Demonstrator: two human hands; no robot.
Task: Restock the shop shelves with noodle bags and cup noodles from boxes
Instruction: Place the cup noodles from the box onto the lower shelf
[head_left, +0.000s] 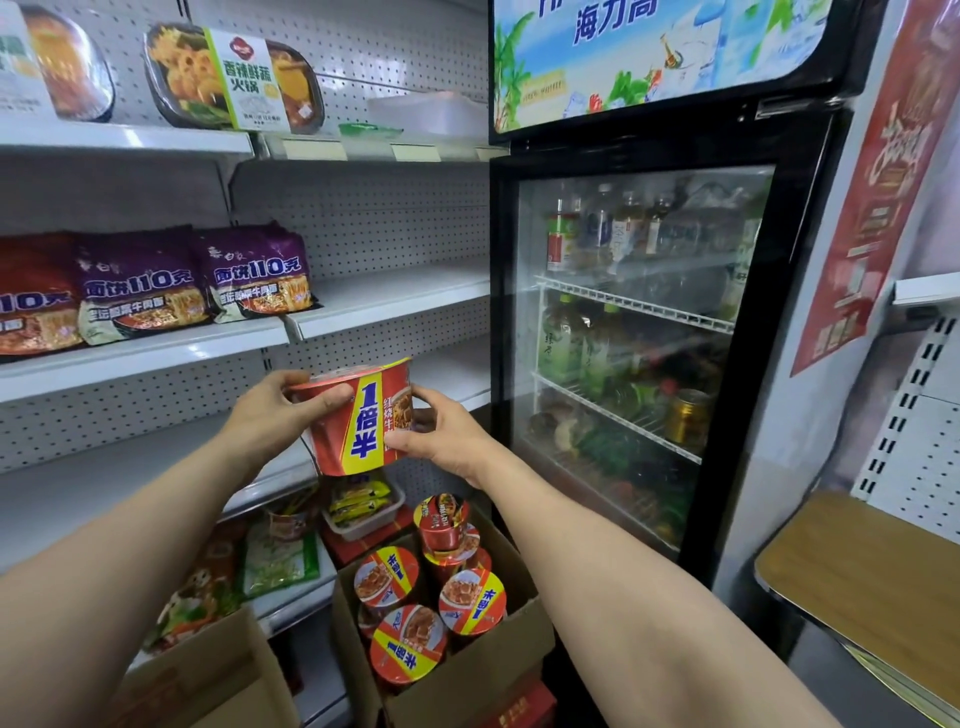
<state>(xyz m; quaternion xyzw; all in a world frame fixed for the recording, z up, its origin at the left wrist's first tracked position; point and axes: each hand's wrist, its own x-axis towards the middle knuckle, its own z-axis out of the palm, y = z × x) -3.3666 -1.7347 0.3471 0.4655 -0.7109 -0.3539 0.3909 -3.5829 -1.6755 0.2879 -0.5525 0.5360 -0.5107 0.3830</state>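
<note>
Holding a red cup noodle (358, 415) in the air with both hands, I have it tilted, lid leaning away from me, in front of the white pegboard shelving (395, 296). My left hand (275, 410) curls over its rim on the left, thumb on the near side; my right hand (441, 436) grasps the lower right of the wall. A yellow band down the cup reads "1倍半" in blue, and beside it I can make out "红烧牛" (the rest sits behind my fingers).

Directly below the cup stands an open cardboard box (478, 670) with more cup noodles (408, 644) of the same red and yellow design, some on their sides, one standing on top of others.

On the shelf up and to the left lie purple noodle bags (254, 275) marked "面饼110克". One level higher, a black hot pot tray (234, 78) leans on the back panel, its sleeve reading "香辣鲜蔬火锅".

Right of the shelving stands a black glass-door drinks fridge (753, 332) full of bottles, with "海力高" on its header.
</note>
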